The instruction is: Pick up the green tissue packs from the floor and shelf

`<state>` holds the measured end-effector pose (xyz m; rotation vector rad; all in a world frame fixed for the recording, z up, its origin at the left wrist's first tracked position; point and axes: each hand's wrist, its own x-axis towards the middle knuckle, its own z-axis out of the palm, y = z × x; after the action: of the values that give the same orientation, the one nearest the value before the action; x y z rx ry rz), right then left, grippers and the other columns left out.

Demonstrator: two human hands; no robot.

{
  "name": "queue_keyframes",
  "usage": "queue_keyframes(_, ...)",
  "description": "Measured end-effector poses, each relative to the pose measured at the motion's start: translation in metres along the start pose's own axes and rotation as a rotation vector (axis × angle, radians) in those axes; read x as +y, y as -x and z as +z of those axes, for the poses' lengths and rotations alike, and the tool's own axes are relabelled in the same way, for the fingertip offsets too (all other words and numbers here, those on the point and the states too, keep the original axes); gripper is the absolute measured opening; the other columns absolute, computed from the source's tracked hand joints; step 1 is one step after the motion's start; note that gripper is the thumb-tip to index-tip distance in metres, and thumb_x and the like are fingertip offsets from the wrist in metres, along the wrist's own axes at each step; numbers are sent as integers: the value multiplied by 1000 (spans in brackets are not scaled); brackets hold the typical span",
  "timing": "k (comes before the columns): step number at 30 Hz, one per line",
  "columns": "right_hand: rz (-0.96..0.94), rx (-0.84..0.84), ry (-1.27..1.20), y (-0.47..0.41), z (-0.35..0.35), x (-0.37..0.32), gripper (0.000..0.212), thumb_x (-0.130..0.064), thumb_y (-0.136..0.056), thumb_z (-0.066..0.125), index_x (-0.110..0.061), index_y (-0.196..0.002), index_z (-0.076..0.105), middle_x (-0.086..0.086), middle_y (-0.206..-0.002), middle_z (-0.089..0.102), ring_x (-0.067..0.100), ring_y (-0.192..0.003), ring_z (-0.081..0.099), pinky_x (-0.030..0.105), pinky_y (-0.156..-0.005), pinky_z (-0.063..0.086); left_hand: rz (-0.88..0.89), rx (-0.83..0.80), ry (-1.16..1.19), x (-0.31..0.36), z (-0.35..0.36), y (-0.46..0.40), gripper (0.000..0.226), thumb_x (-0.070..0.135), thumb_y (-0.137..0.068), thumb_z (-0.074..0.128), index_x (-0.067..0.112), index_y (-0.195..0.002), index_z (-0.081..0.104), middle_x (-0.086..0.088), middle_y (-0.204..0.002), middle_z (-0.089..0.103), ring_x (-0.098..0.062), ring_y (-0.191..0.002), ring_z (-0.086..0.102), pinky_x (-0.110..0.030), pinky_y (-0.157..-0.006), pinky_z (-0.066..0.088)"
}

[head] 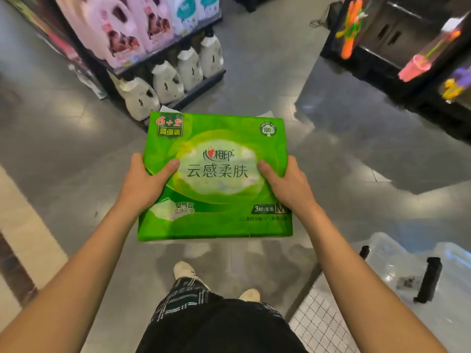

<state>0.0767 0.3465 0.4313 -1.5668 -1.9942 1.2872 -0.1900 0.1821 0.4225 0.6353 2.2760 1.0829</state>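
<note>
Fingers: my left hand (145, 180) and right hand (285, 183) each clamp one side edge of the flat, rectangular green plastic-wrapped tissue multipack (216, 177), thumbs curled over the printed top face, the other fingers hidden underneath, so I cannot tell how they lie there. Position: the pack is held out in front of me, roughly level, in the air above the glossy grey tiled floor (331, 154), well apart from everything else. Handling, judged: light for its bulk, soft and compressible; the film dents slightly under my left thumb. The film looks smooth and probably slippery, so a two-sided hold at mid-length seems right; pinching only a corner would likely let it sag or slide. Not fragile, though the film could tear on a sharp edge. Appearance: bright green wrapper, pale oval centre with dark Chinese lettering, a red "6+2" badge at the far left corner, a round "100%" mark at the far right. Surroundings: black shelf rack (198, 82) ahead on the left with a row of off-white detergent jugs (167, 82) and pink jugs (114, 29) above; clear plastic storage bin with black latches (407, 271) low on my right.
</note>
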Motion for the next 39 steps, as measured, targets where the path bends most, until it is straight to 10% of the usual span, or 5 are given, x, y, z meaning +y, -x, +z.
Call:
queue_keyframes(8,-191,-147,115,-33,116,-128,51,-60,-93,62,-20,-122,48,-3,-105,57,20,-91,55,33,-72,39,-96,195,63,-50,-144,-41,63,70,-77,74,28,-114,44,11,-101,59,-24,-99,64,-48,-88,55)
queue_keyframes(24,-498,-450,213,-153,322,-334,61,-63,-87,68,-19,-128,55,0,-112,64,22,-99,57,31,-78,39,-301,623,169,-118,-298,-132,54,56,-84,75,20,-117,50,16,-95,58,1,-83,55,-21,-61,39)
queue_keyframes(39,-658,-678,249,-287,484,-502,49,-63,-87,68,-25,-111,48,-7,-97,58,13,-84,54,14,-60,36,-449,856,225,-123,-411,-282,62,61,-79,77,22,-119,51,3,-108,65,-20,-98,62,-37,-78,46)
